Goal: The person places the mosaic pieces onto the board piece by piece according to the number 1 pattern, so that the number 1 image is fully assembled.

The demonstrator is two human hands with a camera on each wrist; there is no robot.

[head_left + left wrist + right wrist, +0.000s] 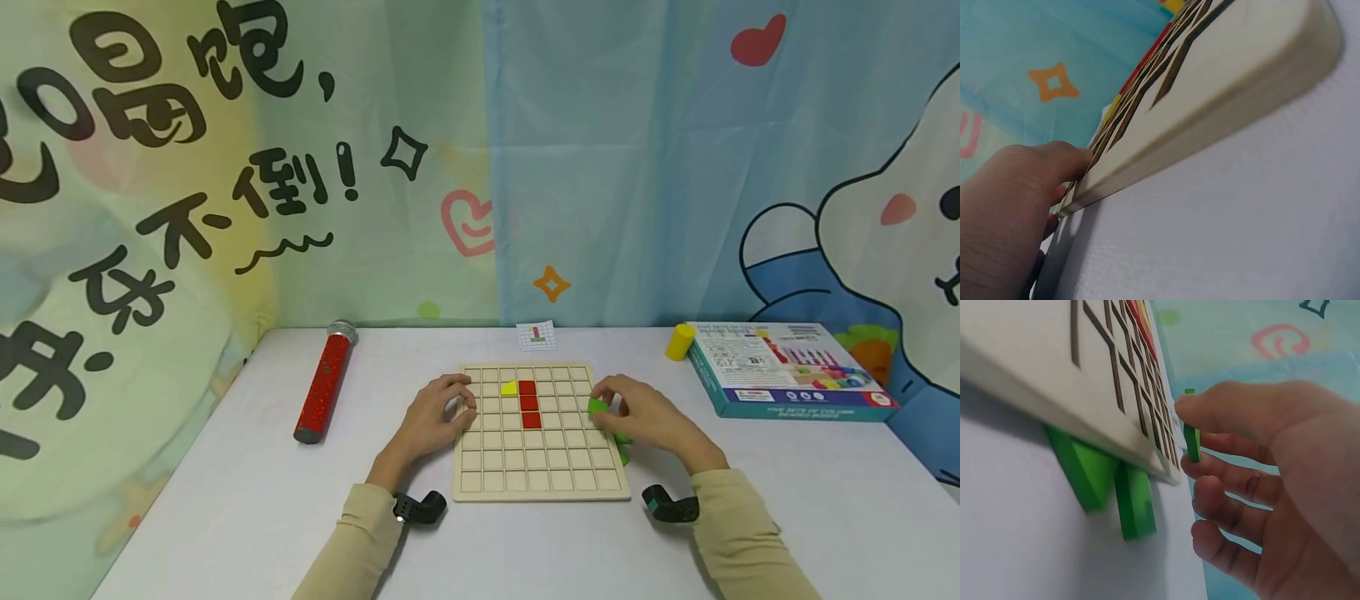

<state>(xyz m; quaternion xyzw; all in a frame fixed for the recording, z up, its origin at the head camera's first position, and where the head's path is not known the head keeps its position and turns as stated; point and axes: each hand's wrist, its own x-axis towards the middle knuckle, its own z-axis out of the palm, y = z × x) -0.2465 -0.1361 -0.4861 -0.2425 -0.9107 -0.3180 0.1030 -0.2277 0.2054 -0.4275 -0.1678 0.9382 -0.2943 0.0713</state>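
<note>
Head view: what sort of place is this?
Probably a home or playroom table set up for a children's puzzle: a wooden grid board on a white table, a colourful toy box, and a cartoon curtain behind.

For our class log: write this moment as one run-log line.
left hand: rests on grid board | right hand: pinches green piece | board: three red squares, yellow piece

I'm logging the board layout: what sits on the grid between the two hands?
In the head view, a column of red tiles with a yellow piece beside its top, between the left hand and right hand.
</note>
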